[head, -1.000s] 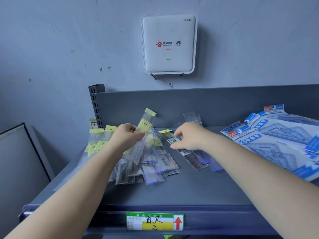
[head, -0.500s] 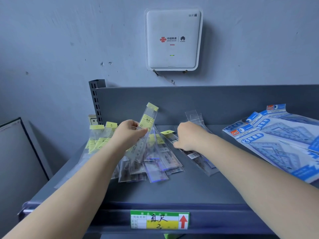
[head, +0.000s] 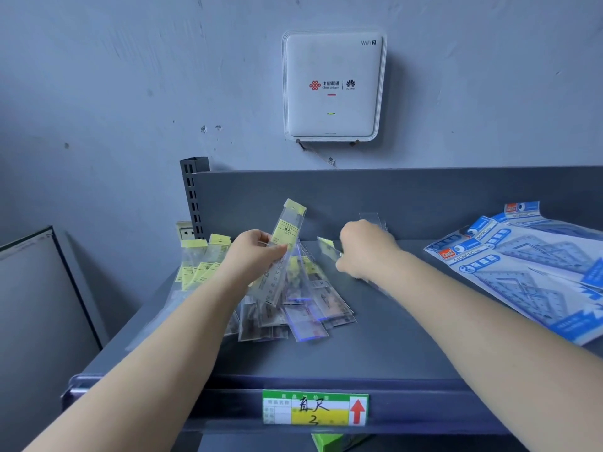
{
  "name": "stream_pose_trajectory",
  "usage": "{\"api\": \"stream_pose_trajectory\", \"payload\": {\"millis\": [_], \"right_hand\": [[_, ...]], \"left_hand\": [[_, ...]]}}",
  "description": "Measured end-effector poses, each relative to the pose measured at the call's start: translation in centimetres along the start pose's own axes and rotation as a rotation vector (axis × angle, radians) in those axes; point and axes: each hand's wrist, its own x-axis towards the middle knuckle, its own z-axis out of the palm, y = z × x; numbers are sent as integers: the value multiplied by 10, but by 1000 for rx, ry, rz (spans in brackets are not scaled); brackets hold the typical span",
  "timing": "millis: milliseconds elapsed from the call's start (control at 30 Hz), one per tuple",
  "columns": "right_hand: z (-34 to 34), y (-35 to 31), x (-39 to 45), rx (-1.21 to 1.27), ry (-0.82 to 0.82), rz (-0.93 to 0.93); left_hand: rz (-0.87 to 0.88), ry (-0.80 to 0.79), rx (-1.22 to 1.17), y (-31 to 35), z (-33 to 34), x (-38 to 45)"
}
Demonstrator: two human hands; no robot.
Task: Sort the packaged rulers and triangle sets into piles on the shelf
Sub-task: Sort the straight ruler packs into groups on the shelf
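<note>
A person's two bare arms reach over a grey metal shelf [head: 375, 347]; the left hand [head: 253, 252] pinches a packaged ruler [head: 284, 252] with a yellow header card, holding it tilted up above a loose heap of similar clear sleeves [head: 300, 305]; the right hand [head: 365, 252] is curled, blurred, and appears to grip clear packages [head: 373, 218] that poke out behind it, though its fingers are out of sight; a pile of yellow-topped rulers [head: 202, 262] lies at the left end of the shelf, and blue triangle sets [head: 528, 269] lie overlapping at the right, partly cut off by the frame edge; the sleeves look light, slick and bendy, likely to slide off one another, so pinching near the stiffer header card seems safest; print on the packages is too small to read; a white router [head: 332, 86] hangs on the wall above.
</note>
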Motion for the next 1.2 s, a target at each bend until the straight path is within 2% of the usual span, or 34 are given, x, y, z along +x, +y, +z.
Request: {"api": "stream_pose_trajectory", "payload": {"millis": [100, 200, 300, 400, 533, 633, 767, 800, 900, 933, 1000, 1067, 1133, 1200], "right_hand": [[-8, 11, 6, 239, 21, 112], [-25, 15, 9, 464, 93, 178], [-38, 3, 12, 811, 137, 208], [-37, -27, 16, 1151, -5, 205], [-26, -78, 21, 1358, -252, 155], [-19, -110, 27, 1396, -336, 117], [-11, -138, 32, 1420, -337, 151], [-7, -142, 33, 1329, -325, 149], [-1, -145, 34, 792, -188, 62], [-3, -144, 32, 757, -136, 27], [-11, -137, 29, 946, -154, -20], [-24, -129, 19, 1154, -294, -63], [-29, -117, 11, 1219, -348, -96], [-30, -101, 6, 1246, -315, -55]], "left_hand": [[-25, -3, -55, 6, -4, -2], [-99, -1, -208, 9, -22, -3], [-133, 53, -307, 8, -52, -7], [-147, 135, -333, 3, -80, -13], [-152, 129, -378, -11, -108, -21], [-163, 107, -399, -20, -126, -28], [-177, 99, -412, -32, -144, -30], [-184, 87, -415, -34, -146, -30], [-187, 28, -442, -36, -146, -29], [-179, 10, -449, -35, -145, -28], [-152, -18, -450, -30, -140, -25], [-116, -50, -429, -20, -131, -20], [-75, -81, -370, -10, -115, -15], [-28, -112, -290, 1, -95, -13]]}}
